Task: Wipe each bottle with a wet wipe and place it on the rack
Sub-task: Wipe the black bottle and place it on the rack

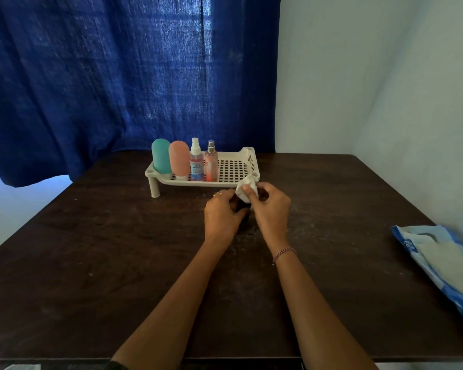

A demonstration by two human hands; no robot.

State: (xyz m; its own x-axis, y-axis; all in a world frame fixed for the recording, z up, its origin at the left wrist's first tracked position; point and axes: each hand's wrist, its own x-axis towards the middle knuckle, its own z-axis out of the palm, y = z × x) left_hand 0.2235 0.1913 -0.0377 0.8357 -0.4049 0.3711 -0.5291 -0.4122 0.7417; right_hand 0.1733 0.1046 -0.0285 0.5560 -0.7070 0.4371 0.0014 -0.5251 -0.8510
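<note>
A cream perforated rack (233, 166) stands at the back of the dark table. On its left part stand a teal bottle (161, 156), a pink bottle (179, 161) and two spray bottles, one with a white nozzle (196, 162), one with a silver cap (211, 164). Just in front of the rack my left hand (223, 214) grips a small dark bottle (242, 209), mostly hidden between my hands. My right hand (270, 206) presses a white wet wipe (246, 189) over the bottle's top.
A blue and white pack of wet wipes (444, 260) lies at the table's right edge. The dark table (118, 249) stretches around my arms. A blue curtain (118, 76) hangs behind the rack, and a pale wall (372, 89) is on the right.
</note>
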